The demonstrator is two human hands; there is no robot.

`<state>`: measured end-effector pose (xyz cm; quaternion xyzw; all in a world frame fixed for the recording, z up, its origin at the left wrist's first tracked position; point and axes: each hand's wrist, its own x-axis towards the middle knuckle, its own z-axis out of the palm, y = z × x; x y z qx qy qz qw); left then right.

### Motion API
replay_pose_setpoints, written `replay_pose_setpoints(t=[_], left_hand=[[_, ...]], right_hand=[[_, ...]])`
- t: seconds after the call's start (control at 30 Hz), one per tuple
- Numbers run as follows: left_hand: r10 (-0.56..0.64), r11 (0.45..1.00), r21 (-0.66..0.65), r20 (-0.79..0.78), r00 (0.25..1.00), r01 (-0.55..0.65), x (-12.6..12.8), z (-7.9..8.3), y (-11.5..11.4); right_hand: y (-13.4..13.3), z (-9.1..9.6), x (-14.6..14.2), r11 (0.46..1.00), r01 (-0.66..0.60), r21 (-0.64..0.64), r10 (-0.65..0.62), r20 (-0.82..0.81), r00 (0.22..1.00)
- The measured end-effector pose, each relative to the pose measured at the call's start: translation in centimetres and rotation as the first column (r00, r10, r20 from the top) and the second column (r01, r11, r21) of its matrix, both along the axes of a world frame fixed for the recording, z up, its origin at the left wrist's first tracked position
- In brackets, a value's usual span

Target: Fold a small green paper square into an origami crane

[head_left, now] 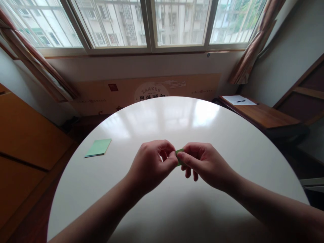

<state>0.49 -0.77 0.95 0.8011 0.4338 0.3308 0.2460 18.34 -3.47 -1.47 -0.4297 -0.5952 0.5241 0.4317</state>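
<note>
Between my two hands, above the white table (106, 189), is a small folded piece of green paper (180, 158). The thumb and fingers of my left hand (155, 162) pinch its left side. On its right side, my right hand (205, 162) grips it between thumb and index finger, with the other fingers curled below. Much of the paper is hidden behind my fingertips, so its full shape does not show. A stack of light green square paper (98, 147) lies on the table to the left, apart from both hands.
Beyond the round table's right edge stands a wooden desk (275, 114) with white paper (239, 100) and a black pen (241, 101) on it. A printed cardboard panel (177, 86) leans under the window. An orange cabinet (27, 145) is at the left.
</note>
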Motion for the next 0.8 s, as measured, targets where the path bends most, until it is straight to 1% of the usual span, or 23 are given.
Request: replay_pose_setpoints(t=[0.1,0.17,0.3,0.37,0.47,0.53,0.6,0.7,0.8], left_hand=[[0.019,0.996,0.084,-0.072,0.997,-0.013,-0.1,0.0,0.0],[0.022,0.993,0.115,-0.105,0.994,-0.010,-0.2,0.1,0.0],[0.034,0.991,0.136,-0.163,0.986,-0.012,-0.8,0.4,0.3],[0.052,0.991,0.130,-0.160,0.986,-0.031,-1.3,0.6,0.7],[0.089,0.994,0.072,-0.090,0.992,-0.083,-1.9,0.8,1.2],[0.082,0.997,0.004,-0.035,0.996,-0.081,-2.0,0.8,1.3],[0.025,0.997,-0.068,0.003,1.000,-0.025,-1.8,0.7,1.2],[-0.072,0.984,-0.161,0.046,0.996,0.078,-1.3,0.3,1.1],[-0.073,0.970,-0.227,0.087,0.994,0.091,-0.9,0.0,1.0]], right_hand=[[-0.1,0.0,-0.1,1.000,-0.006,-0.007,0.006,0.010,1.000],[-0.1,0.0,-0.1,1.000,-0.007,-0.010,0.007,0.012,1.000],[0.2,-0.2,0.1,1.000,-0.004,-0.029,0.004,0.017,1.000],[0.4,-0.2,0.4,0.999,0.012,-0.036,-0.011,0.009,1.000],[0.8,-0.1,0.8,0.999,0.022,-0.045,-0.022,-0.001,1.000],[0.9,-0.1,0.9,0.998,0.015,-0.055,-0.015,-0.004,1.000],[1.0,-0.1,0.9,0.998,0.002,-0.062,-0.003,-0.005,1.000],[1.1,-0.1,0.9,0.997,-0.035,-0.070,0.036,0.017,0.999],[1.2,0.0,0.8,0.993,-0.080,-0.083,0.083,0.036,0.996]])
